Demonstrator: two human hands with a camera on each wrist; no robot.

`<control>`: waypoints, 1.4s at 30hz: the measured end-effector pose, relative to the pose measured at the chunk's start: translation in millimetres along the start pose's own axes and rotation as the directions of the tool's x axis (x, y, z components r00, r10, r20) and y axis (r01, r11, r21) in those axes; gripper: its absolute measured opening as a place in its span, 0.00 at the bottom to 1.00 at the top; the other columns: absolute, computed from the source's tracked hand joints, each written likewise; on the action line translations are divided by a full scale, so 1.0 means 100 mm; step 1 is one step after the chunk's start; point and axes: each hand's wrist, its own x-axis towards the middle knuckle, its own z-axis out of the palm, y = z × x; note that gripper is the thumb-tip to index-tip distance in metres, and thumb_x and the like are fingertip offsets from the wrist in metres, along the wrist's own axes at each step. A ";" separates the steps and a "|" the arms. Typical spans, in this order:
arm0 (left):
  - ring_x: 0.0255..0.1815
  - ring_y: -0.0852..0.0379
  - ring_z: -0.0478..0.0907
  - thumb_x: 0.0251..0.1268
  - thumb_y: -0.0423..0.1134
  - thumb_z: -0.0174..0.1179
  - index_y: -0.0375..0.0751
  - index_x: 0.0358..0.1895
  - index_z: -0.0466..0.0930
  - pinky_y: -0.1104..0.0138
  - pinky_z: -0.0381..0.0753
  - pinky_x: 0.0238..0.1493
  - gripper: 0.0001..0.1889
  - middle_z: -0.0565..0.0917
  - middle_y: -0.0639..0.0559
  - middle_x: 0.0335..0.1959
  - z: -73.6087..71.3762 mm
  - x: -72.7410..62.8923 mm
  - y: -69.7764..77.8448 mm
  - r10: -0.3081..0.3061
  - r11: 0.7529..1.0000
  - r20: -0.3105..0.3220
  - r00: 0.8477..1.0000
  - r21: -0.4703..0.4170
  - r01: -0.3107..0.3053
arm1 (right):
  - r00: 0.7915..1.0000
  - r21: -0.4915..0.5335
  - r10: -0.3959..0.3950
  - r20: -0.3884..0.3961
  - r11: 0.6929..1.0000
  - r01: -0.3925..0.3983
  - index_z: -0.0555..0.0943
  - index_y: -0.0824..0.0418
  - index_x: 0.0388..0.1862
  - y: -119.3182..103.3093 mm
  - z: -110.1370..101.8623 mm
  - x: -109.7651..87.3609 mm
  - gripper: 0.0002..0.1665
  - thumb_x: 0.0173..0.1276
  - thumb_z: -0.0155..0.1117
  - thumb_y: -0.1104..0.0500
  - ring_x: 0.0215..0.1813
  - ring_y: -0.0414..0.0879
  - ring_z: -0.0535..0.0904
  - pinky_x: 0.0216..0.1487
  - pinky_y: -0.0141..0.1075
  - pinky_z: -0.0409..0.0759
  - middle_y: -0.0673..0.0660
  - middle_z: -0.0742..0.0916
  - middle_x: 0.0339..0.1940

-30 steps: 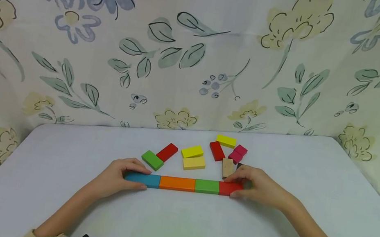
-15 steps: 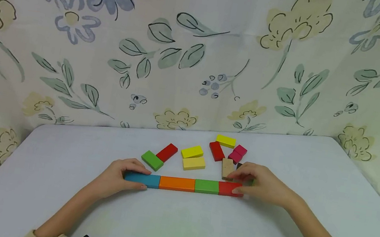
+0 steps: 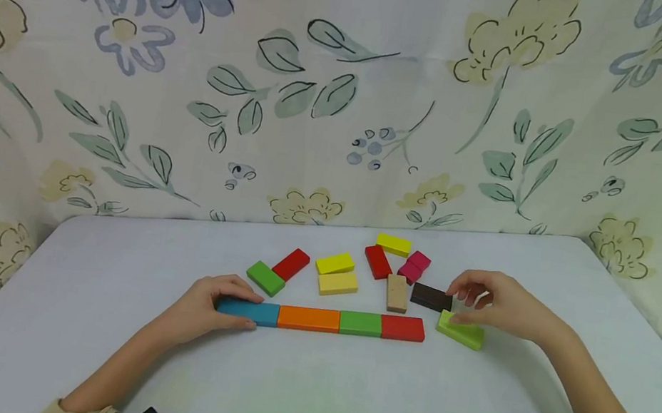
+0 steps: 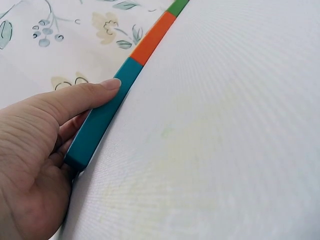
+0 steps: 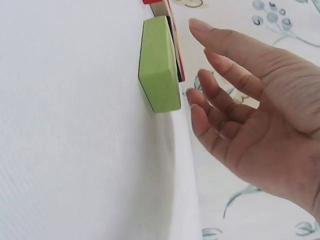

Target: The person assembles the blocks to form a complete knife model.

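The blue block [image 3: 262, 314] is pinched at its left end between the thumb and fingers of the left hand [image 3: 205, 309], and its right end is met by the orange block [image 3: 309, 318], in a row continued by a green block [image 3: 361, 323] and a red block [image 3: 403, 328]. The right hand [image 3: 500, 305] is released, its fingers loosely bent, near the lime block [image 3: 462, 333] and the black block [image 3: 430, 297]. The lime block is overlapped by the thumb in the head view, but a gap is revealed in the right wrist view; the blue block's end, covered in the head view, is exposed beside the palm in the left wrist view
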 end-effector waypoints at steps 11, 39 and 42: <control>0.55 0.56 0.78 0.60 0.35 0.78 0.43 0.53 0.91 0.70 0.81 0.56 0.17 0.87 0.49 0.51 -0.01 0.00 0.00 -0.007 1.000 -0.002 1.000 -0.016 0.007 | 0.985 0.061 0.079 0.155 0.994 -0.090 0.79 0.66 0.49 0.16 -0.07 -0.02 0.25 0.58 0.84 0.60 0.39 0.45 0.76 0.39 0.30 0.80 0.53 0.81 0.36; 0.55 0.55 0.78 0.61 0.35 0.78 0.41 0.53 0.91 0.69 0.81 0.56 0.17 0.86 0.47 0.52 -0.02 -0.01 0.02 0.020 1.000 -0.004 1.000 -0.014 -0.020 | 0.980 0.102 0.012 0.197 0.994 -0.033 0.88 0.65 0.50 0.11 0.06 0.01 0.18 0.63 0.80 0.61 0.42 0.45 0.81 0.43 0.30 0.84 0.53 0.89 0.44; 0.54 0.56 0.78 0.60 0.35 0.78 0.41 0.53 0.91 0.70 0.81 0.55 0.17 0.87 0.47 0.51 -0.01 -0.01 0.01 0.019 1.000 -0.007 1.000 -0.011 -0.019 | 0.981 0.104 0.007 0.195 0.994 -0.028 0.88 0.65 0.50 0.10 0.07 0.02 0.18 0.63 0.80 0.61 0.42 0.45 0.81 0.43 0.30 0.84 0.53 0.88 0.43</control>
